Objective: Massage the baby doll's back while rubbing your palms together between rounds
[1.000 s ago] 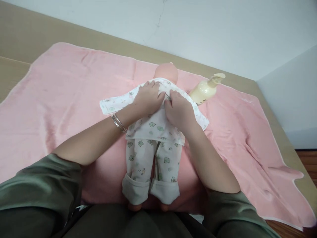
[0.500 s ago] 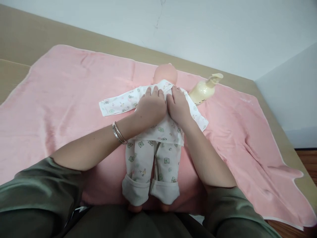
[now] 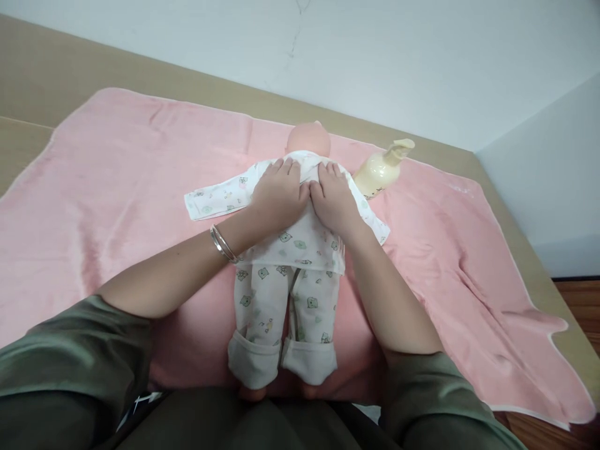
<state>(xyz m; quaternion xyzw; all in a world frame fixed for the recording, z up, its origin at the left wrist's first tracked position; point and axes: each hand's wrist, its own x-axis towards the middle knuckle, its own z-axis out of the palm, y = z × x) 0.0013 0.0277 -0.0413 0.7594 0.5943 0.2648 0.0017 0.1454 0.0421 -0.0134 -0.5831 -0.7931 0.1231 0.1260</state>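
A baby doll (image 3: 308, 139) lies stretched out on a pink blanket (image 3: 140, 162), its bald head away from me and its feet toward my body. It wears a white printed top (image 3: 300, 247) and matching trousers (image 3: 267, 300) with turned-up cuffs. My left hand (image 3: 280, 194) rests flat on the upper left of the top, fingers pointing toward the head. My right hand (image 3: 334, 197) lies flat on the upper right of it. The two thumbs meet, or nearly meet, at the middle. Both palms are hidden beneath the hands.
A cream pump bottle (image 3: 379, 172) is by the doll's right-hand sleeve, leaning on the blanket. Behind the wooden tabletop (image 3: 187, 78) rises a white wall (image 3: 375, 69), with a corner at the right. Folds run through the blanket's right side.
The fingers of both hands have spread outward from the middle of the top, leaving a wider gap between them. The whole view has shifted slightly; the doll and bottle stay put.
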